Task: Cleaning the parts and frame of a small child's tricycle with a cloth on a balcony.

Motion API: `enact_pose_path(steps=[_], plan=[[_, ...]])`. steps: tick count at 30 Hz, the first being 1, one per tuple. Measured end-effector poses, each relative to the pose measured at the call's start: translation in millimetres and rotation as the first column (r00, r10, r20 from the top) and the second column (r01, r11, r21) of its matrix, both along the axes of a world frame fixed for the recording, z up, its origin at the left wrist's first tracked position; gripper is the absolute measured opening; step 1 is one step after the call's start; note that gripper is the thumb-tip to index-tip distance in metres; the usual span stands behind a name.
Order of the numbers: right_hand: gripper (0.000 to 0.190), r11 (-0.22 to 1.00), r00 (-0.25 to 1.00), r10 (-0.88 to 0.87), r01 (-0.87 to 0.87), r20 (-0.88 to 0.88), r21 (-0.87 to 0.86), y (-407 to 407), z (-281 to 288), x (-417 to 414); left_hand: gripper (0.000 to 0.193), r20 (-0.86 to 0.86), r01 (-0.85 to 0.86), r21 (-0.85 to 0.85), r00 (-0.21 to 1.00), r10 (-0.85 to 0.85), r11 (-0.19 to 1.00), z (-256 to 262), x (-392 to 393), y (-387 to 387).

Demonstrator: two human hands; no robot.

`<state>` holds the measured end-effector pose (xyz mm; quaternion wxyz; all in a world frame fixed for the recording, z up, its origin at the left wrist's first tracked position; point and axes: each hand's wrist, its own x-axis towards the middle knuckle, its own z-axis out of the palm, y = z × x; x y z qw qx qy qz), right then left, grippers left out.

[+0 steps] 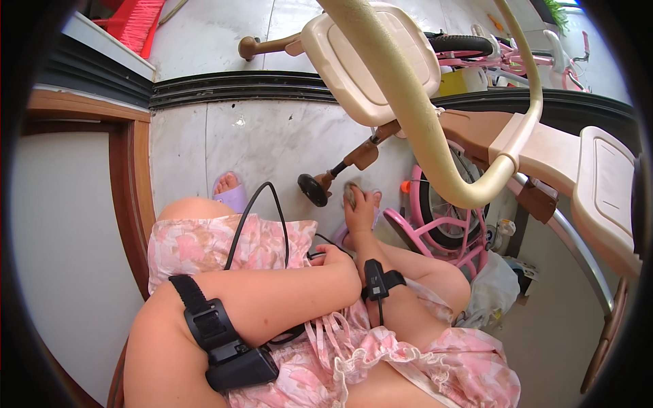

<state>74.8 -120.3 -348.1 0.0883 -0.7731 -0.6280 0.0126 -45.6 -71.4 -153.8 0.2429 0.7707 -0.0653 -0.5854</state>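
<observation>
Near the black caster wheel (312,190) of a cream-and-brown wheeled frame, my right hand (360,211) grips a small grey-brown cloth (351,196). The cloth is close to my foot in a purple slipper; whether it touches the wheel or the floor cannot be told. My left hand (326,253) is at my lap beside the pink floral dress (204,245), partly hidden behind my bent arm; its grip is unclear. The frame's tan curved bar (408,112) crosses above, with a cream plastic panel (352,71) behind it. Black straps with devices circle both arms.
A pink bicycle (444,224) stands at the right beside a white plastic bag (492,290). Another pink bicycle (515,58) is beyond the black door track (245,86). A red dustpan and brush (137,25) are at upper left. A black cable (270,188) loops over my lap.
</observation>
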Motion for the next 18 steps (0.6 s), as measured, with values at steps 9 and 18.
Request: enact_pose_path(steps=[9,18], plan=[[0.039,0.707,-0.318,-0.46,0.433,-0.829,-0.559,37,-56,0,0.032,0.103,-0.058,0.036,0.993,0.054,0.998,13,-10,3],[0.044,0.771,0.623,-0.596,0.266,-0.507,-0.579,1,-93,-23,0.034,0.051,-0.084,-0.037,0.995,0.086,0.996,3,-12,2]])
